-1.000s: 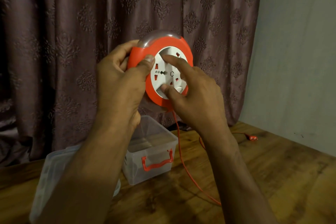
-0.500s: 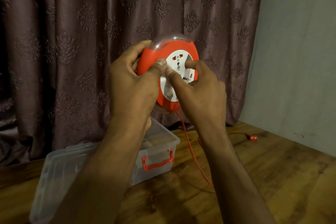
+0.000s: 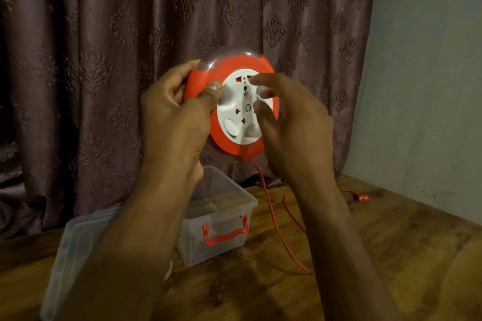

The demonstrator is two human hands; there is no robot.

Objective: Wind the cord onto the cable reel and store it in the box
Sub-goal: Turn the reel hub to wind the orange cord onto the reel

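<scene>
**Orange reel mid-wind, right hand off the dial**

Orange cable reel [image 3: 229, 104] sits gripped at its rim by the left hand [image 3: 177, 109], held in the air above the box [image 3: 221, 219]. Half a second ago the right hand [image 3: 289, 122] pinched the white hub; now its fingers are spread, blurred, repositioning for another turn. Reel face points toward the camera; cord [image 3: 276, 227] hangs down, trailing along the table [image 3: 391, 255].

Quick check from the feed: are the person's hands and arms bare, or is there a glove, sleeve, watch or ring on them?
Both are bare as far as the head view shows. The left hand and right hand carry no glove, and I see no ring. Both forearms run uncovered to the bottom edge of the picture, with no sleeve, watch or band in sight. The right fingers are blurred, so a thin ring there could be missed.
</scene>
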